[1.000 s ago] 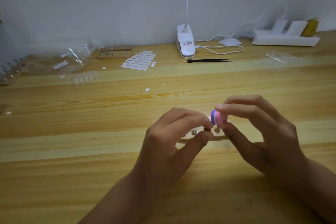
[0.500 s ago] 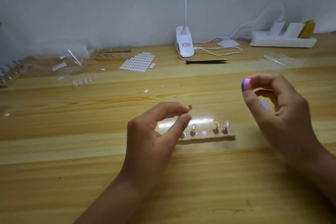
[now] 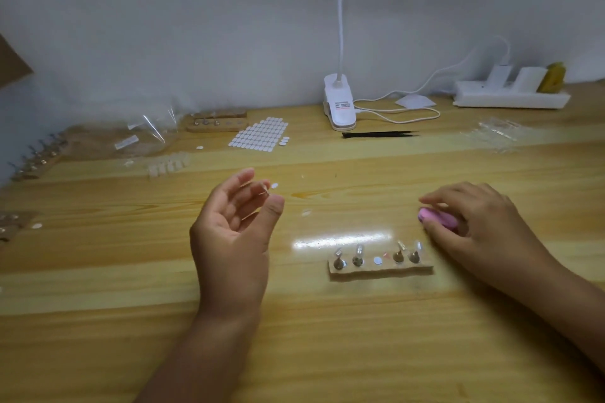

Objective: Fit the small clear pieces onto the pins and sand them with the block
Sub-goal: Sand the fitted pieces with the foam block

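The left hand (image 3: 234, 232) lies palm up with its fingers loosely curled. A small clear piece (image 3: 264, 189), thin, glassy and glinting, sits at the forefinger tip just above the thumb. I cannot tell whether it is pinched there or only resting.

To the right of that hand, and nearer the person, lies the short tan cork-like strip (image 3: 379, 271), rough at its edges. It carries a row of small metal pins (image 3: 357, 259). Four of them seem to wear clear caps, while the middle place shows only a flat white round spot (image 3: 378, 260).

Just beyond the strip's right end, the right hand (image 3: 481, 226) curls its fingers and thumb round the pink oblong sanding block (image 3: 437, 217). The block is rounded and matt, and it lies against the pale grained wooden table (image 3: 327, 337).

The step in hand looks like fitting rather than sanding. If the piece is for the middle place, the next move calls for a firm fingertip pinch and a steady descent onto it. The piece looks slick and light and would slip away easily. The block would then need light strokes, with the strip held down.
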The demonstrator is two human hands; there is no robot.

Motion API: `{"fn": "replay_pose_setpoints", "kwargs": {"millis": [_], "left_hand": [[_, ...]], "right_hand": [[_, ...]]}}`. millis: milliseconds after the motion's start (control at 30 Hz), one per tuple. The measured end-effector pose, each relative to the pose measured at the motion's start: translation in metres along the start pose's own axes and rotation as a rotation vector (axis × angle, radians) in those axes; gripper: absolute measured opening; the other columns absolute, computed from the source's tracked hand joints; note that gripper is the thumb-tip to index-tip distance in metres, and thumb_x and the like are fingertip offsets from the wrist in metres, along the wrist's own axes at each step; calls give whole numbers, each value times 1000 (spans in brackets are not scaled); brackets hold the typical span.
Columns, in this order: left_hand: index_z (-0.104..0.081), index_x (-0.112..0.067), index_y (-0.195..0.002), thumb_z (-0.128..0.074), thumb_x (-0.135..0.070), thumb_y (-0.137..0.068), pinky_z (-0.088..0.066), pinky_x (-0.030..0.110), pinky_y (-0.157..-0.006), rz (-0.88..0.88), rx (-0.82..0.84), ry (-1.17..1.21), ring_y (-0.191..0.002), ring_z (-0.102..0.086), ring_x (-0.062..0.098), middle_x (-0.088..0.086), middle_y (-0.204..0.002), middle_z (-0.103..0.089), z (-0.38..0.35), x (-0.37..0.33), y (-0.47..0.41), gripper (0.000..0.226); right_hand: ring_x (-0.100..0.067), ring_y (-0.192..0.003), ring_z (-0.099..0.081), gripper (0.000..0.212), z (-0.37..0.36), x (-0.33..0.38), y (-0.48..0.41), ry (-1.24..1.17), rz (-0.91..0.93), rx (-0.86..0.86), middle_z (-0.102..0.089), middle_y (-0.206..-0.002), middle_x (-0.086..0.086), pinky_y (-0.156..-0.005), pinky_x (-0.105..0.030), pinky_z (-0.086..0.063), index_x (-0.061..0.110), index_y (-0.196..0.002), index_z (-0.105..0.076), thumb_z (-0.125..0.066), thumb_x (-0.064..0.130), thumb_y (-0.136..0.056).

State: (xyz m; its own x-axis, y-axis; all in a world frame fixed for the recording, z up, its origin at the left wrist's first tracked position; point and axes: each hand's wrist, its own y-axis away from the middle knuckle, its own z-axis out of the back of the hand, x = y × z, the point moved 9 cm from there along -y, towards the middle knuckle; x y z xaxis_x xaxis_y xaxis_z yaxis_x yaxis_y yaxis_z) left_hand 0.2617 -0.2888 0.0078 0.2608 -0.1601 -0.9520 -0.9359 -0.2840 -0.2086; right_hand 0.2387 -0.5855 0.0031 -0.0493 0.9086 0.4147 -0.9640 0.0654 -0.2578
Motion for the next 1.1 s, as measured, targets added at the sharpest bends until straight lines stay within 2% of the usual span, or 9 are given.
{"fn": "replay_pose_setpoints", "kwargs": {"millis": [133,233,300,467,667,767,900,1033,1100], "left_hand": [[-72,-11,-105,-75,3,-79,-52,13,-73,50,-51,64,-83,-70,3,0,-96,-77,6,6,-5,30],[-72,-12,-104,-75,7,-76,-54,15,-74,99,-98,116,-85,-70,0,-3,-95,-77,11,11,-8,34],[-72,-13,-104,-74,10,-75,-56,17,-76,150,-89,140,-87,-71,6,0,-92,-77,11,16,-7,37],[-68,-15,-111,-68,16,-78,-55,16,-72,184,4,123,-85,-74,14,9,-92,-77,-1,16,-2,45],[-73,-16,-96,-68,9,-82,-55,19,-75,62,81,28,-83,-71,12,6,-86,-76,-8,2,-2,29],[-75,-20,-94,-72,-2,-84,-56,23,-75,9,172,15,-83,-71,13,4,-86,-75,-17,-6,4,22],[-76,-22,-95,-75,-10,-81,-55,22,-77,-31,274,46,-86,-72,16,5,-90,-76,-30,-13,15,18],[-76,-12,-91,-74,-2,-80,-55,23,-78,-53,358,111,-86,-72,18,7,-88,-75,-41,-16,25,16],[-77,-11,-90,-74,1,-78,-54,23,-77,-47,389,118,-83,-71,18,8,-84,-75,-46,-16,29,18]], "right_hand": [[-13,-110,-49,23,16,33,-17,-26,126,-10,-63,-111,11,-94,-31,-31,26,-112,-72,-68,26,-89],[0,-91,-57,18,6,80,-41,-127,297,174,-69,-99,12,-79,-11,-40,23,-105,-76,-66,24,-90],[1,-81,-58,16,-17,114,-53,-137,418,315,-69,-92,13,-71,-7,-41,20,-104,-78,-68,17,-92],[-18,-93,-61,19,-79,155,-71,143,510,444,-69,-102,2,-76,-29,-47,19,-108,-74,-64,21,-93],[-23,-87,-63,15,-76,157,-73,172,512,407,-72,-94,-4,-77,-34,-50,13,-97,-75,-61,12,-92],[-13,-77,-65,7,-42,149,-67,-184,441,295,-71,-82,2,-73,-24,-51,8,-95,-76,-69,7,-92],[-13,-72,-69,8,-4,126,-44,-754,250,290,-75,-79,-5,-71,-25,-58,4,-93,-71,-70,9,-87],[-18,-79,-66,29,14,108,-12,-1000,179,317,-72,-85,-10,-73,-23,-56,5,-91,-71,-71,27,-73],[-18,-77,-64,27,13,101,-1,-1070,147,334,-70,-82,-9,-71,-22,-54,6,-86,-72,-71,28,-71]]}}
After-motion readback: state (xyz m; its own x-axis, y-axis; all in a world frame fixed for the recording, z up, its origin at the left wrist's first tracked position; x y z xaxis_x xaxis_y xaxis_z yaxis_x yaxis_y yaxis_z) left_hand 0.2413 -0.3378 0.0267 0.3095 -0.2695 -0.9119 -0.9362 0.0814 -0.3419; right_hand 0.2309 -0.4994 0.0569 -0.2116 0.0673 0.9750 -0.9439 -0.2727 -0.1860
